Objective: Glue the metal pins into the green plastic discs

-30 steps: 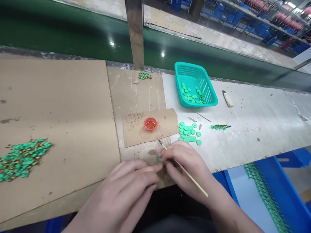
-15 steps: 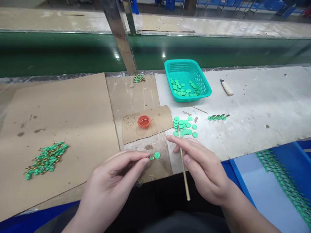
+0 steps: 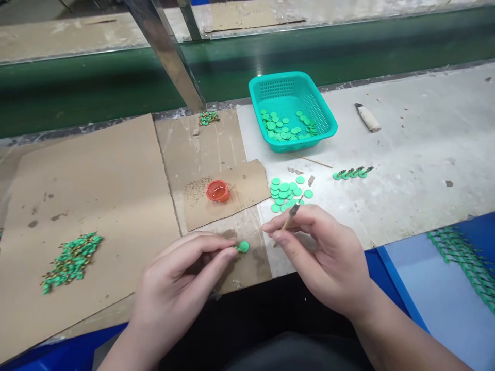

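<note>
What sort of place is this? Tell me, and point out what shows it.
Likely a factory workshop for small parts: a heap of green pieces on cardboard, a teal basket of green discs, and a long green strip, perhaps a conveyor, behind the worktop.

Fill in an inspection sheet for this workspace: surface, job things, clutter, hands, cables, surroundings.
Surface: stained cardboard left, spotted pale sheet right.
Job things: loose discs, basket holding more, red cup, parts pile, disc row.
Clutter: thin stick, wrapped tool, scraps.
Left hand: pinches small part at a green disc; whether joined, unclear.
Right hand: holds brush.
Cables: nothing seen.
Surroundings: metal post, green strip behind; blue bin lower right.
</note>
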A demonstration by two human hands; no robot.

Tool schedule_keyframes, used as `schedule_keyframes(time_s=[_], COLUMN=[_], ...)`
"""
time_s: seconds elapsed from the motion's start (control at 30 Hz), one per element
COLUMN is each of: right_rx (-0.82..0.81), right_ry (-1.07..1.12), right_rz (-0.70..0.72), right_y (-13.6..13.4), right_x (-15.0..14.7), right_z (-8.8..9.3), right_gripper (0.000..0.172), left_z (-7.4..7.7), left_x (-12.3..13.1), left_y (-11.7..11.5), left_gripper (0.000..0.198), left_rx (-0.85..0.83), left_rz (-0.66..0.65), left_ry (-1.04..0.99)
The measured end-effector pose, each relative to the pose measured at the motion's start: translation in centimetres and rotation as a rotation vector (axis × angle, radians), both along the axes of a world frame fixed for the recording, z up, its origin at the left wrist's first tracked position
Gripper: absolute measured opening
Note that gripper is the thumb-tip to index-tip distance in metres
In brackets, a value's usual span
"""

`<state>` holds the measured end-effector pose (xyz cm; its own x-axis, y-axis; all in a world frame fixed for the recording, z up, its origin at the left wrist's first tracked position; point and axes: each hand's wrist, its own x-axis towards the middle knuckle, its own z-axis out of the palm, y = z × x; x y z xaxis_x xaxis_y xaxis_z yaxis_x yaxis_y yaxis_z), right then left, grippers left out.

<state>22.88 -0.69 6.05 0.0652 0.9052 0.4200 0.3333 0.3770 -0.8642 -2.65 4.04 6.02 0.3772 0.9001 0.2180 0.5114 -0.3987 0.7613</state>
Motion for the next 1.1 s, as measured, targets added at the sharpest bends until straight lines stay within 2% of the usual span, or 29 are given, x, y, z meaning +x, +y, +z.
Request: schedule_keyframes(time_s=[0.27,0.57,0.8,1.1], right_rx=[-0.001,0.046,0.040,0.027], right_ry=[-0.098,-0.117,-0.115,-0.099], right_rz=[-0.001,-0.005,-0.003,-0.008], right_y=[-0.1,-0.3,-0.2,-0.3], right_x=[0.0,0.2,0.3,0.4], right_z=[-0.4,-0.8,-1.1,-0.9], right_gripper=[0.008,0.010,0.009,0.009], left_z=[0.6,0.4,0.3,0.1], left_x=[0.9,2.1,2.0,2.0], left_y=[-0.3,-1.7,-1.5,-1.4], left_gripper=[0.014,0.017,0.017,0.016], left_rx=[0.001,0.003,0.072,0.129], left_rz=[0.051,0.167,0.084,0.060], left_ry=[-0.012,0.006,0.031,0.060])
